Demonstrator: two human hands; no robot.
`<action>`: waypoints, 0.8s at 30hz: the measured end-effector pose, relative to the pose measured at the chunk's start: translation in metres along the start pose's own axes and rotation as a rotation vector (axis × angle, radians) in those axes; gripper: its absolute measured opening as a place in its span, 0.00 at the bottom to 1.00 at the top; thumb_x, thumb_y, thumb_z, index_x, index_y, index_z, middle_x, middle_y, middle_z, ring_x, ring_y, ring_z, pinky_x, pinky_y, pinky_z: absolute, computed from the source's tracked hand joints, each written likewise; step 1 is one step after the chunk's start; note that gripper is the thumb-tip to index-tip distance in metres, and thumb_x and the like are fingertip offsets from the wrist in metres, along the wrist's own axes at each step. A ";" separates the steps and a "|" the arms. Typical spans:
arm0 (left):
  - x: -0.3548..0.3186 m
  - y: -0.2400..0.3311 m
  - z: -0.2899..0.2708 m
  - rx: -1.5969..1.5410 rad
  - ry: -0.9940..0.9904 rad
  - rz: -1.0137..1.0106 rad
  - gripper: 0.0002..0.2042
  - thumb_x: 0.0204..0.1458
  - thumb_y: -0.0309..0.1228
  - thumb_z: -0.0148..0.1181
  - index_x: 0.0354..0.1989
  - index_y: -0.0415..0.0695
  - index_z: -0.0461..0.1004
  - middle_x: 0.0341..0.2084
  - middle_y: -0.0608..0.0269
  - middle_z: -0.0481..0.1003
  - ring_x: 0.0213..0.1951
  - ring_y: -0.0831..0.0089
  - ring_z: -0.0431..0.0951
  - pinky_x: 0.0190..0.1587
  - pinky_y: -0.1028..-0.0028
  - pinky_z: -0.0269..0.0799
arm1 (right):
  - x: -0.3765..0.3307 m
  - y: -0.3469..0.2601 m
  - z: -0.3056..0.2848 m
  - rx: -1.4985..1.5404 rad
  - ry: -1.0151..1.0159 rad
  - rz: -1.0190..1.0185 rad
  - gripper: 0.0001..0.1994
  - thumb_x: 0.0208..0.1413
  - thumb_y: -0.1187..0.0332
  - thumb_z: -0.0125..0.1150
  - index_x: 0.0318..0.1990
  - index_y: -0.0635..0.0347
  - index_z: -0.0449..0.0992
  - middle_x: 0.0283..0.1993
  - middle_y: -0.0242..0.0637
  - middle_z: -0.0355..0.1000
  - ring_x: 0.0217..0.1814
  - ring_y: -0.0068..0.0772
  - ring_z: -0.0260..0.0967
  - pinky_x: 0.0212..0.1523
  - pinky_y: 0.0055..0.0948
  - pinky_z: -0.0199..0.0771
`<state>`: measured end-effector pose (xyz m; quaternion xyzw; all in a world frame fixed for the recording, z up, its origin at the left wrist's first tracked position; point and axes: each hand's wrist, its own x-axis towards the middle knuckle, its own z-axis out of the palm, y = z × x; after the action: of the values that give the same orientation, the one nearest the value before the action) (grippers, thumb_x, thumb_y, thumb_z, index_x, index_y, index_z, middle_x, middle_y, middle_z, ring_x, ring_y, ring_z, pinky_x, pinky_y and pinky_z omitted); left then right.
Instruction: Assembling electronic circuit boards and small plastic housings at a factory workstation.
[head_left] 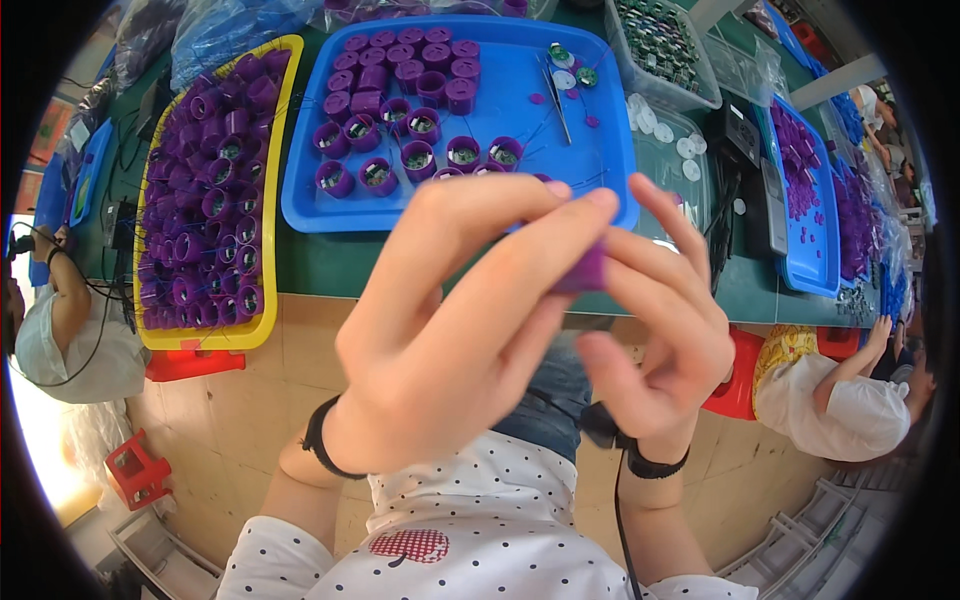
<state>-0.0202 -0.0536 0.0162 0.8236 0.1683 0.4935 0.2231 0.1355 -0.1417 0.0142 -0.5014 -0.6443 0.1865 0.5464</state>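
Close to the camera, a small purple plastic cup (583, 272) is pinched in the fingers of my left hand (430, 340). My right hand (665, 335) closes on the same cup from the other side, its thumb apart from the piece. Most of the cup is hidden by my fingers. Beyond them lies a blue tray (310, 208) with rows of purple cups. The cups in its front rows (376, 177) are open upward and show green circuit boards and thin wires; those at the back (388, 60) show closed faces.
Tweezers (557, 100) and small round boards (587, 76) lie in the tray's right part. A yellow tray (268, 290) heaped with purple cups stands left. A clear bin (712, 85) of boards and another blue tray (812, 283) are right. Co-workers sit on both sides.
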 end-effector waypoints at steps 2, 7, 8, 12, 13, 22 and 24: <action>-0.003 -0.005 0.005 -0.027 -0.027 -0.084 0.22 0.34 0.16 0.65 0.44 0.38 0.74 0.39 0.55 0.75 0.41 0.63 0.75 0.43 0.71 0.72 | 0.009 -0.013 -0.008 -0.642 -0.201 -0.189 0.21 0.54 0.58 0.51 0.49 0.64 0.73 0.56 0.50 0.66 0.61 0.53 0.61 0.63 0.52 0.53; 0.001 -0.008 -0.005 -0.077 -0.125 -0.124 0.18 0.35 0.18 0.65 0.39 0.39 0.74 0.40 0.56 0.76 0.44 0.64 0.73 0.51 0.69 0.64 | 0.009 -0.007 -0.024 0.465 0.319 0.333 0.25 0.58 0.57 0.42 0.55 0.70 0.63 0.52 0.49 0.68 0.52 0.43 0.67 0.57 0.44 0.62; 0.001 -0.007 -0.004 -0.043 -0.163 -0.125 0.18 0.35 0.19 0.65 0.39 0.41 0.74 0.39 0.59 0.77 0.43 0.65 0.73 0.50 0.70 0.62 | 0.016 -0.005 -0.026 0.548 0.145 0.501 0.24 0.58 0.58 0.43 0.54 0.70 0.64 0.52 0.49 0.67 0.52 0.41 0.67 0.55 0.41 0.65; -0.002 -0.006 0.002 0.069 -0.213 -0.131 0.17 0.34 0.22 0.65 0.37 0.47 0.76 0.38 0.69 0.79 0.40 0.69 0.71 0.45 0.72 0.58 | 0.024 -0.005 -0.016 0.683 -0.102 0.765 0.19 0.52 0.70 0.54 0.51 0.71 0.67 0.48 0.44 0.70 0.47 0.29 0.70 0.47 0.27 0.71; -0.003 -0.006 0.003 0.067 -0.214 -0.129 0.17 0.34 0.22 0.65 0.37 0.47 0.76 0.38 0.69 0.79 0.40 0.69 0.71 0.45 0.72 0.58 | 0.025 -0.004 -0.012 0.661 -0.118 0.798 0.18 0.50 0.75 0.57 0.49 0.71 0.68 0.45 0.42 0.71 0.44 0.25 0.71 0.43 0.23 0.72; -0.012 -0.011 0.015 0.114 -0.164 0.025 0.18 0.30 0.19 0.64 0.35 0.46 0.77 0.34 0.68 0.78 0.36 0.68 0.75 0.42 0.72 0.60 | 0.035 0.008 -0.014 0.456 -0.274 0.833 0.14 0.44 0.78 0.59 0.42 0.71 0.72 0.36 0.37 0.74 0.38 0.22 0.73 0.40 0.20 0.73; -0.013 -0.011 0.016 0.084 -0.137 0.027 0.18 0.30 0.17 0.64 0.34 0.44 0.76 0.34 0.66 0.78 0.38 0.67 0.77 0.42 0.71 0.62 | 0.036 0.011 -0.013 0.449 -0.289 0.844 0.14 0.44 0.79 0.59 0.42 0.71 0.72 0.36 0.37 0.74 0.39 0.23 0.73 0.40 0.20 0.74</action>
<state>-0.0122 -0.0534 -0.0059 0.8662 0.1623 0.4315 0.1928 0.1560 -0.1106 0.0285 -0.5574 -0.3981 0.5932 0.4230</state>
